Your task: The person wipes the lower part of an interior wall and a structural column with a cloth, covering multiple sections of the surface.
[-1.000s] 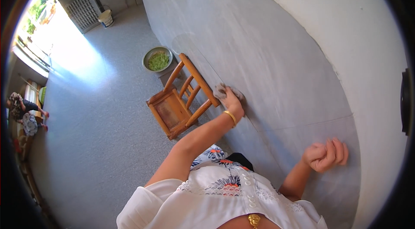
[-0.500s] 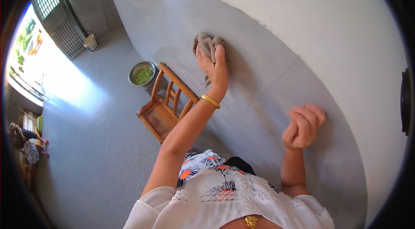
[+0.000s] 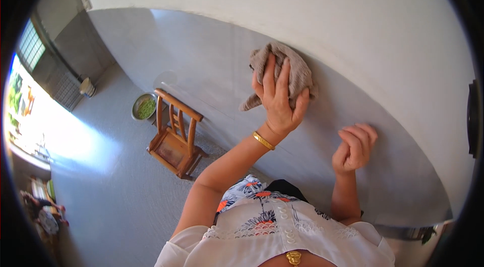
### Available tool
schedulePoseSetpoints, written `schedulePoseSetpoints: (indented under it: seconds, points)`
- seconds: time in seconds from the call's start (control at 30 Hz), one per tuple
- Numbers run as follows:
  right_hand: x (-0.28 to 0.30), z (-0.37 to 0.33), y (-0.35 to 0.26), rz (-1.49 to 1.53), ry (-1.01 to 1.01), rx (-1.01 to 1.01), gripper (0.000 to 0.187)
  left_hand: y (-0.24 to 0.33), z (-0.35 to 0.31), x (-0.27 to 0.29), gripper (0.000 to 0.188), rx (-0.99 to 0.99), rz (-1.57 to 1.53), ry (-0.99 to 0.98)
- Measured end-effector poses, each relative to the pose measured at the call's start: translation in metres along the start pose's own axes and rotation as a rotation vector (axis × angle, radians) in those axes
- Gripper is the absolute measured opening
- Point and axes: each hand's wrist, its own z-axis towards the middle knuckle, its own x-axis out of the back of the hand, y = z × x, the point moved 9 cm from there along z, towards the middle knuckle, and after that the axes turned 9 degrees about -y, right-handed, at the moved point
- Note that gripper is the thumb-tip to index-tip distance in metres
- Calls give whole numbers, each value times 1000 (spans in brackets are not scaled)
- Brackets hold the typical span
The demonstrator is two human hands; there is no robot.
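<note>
My left hand (image 3: 278, 99), a gold bangle at its wrist, presses a crumpled brown-grey cloth (image 3: 296, 73) against the grey tiled wall (image 3: 212, 60). Its fingers lie spread over the cloth near the upper edge of the tiles, and a loose end sticks out to the left under the palm. Farther right, my right hand (image 3: 356, 147) is raised in front of the wall with its fingers curled in. Nothing shows in it.
A wooden chair (image 3: 174, 138) stands by the wall on the left. Beyond it is a metal bowl (image 3: 135, 110) of green vegetables. A bucket (image 3: 87, 87) sits near the bright doorway. At the far left edge is another person (image 3: 48, 219).
My left hand has slid the cloth rightward along the wall, with its fingers more spread now. The view has turned, so the chair and bowl appear farther left. My right hand stays curled.
</note>
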Motion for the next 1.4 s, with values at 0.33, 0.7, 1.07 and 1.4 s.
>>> schedulePoseSetpoints:
  seconds: [0.33,0.7,1.07,1.4]
  points:
    - [41,-76,26,-155,17,-187,21,107,-111,-84,31,-696,-86,-281]
    - [76,-211,47,403,510,-787,46,173,-206,-157,72,307,-1532,-1546]
    - [213,-287,177,-83,1013,-763,45,73,-111,-110,48,-640,-193,-561]
    - [132,-225,162,-627,582,-758,46,-40,-84,-85,49,-654,351,-275]
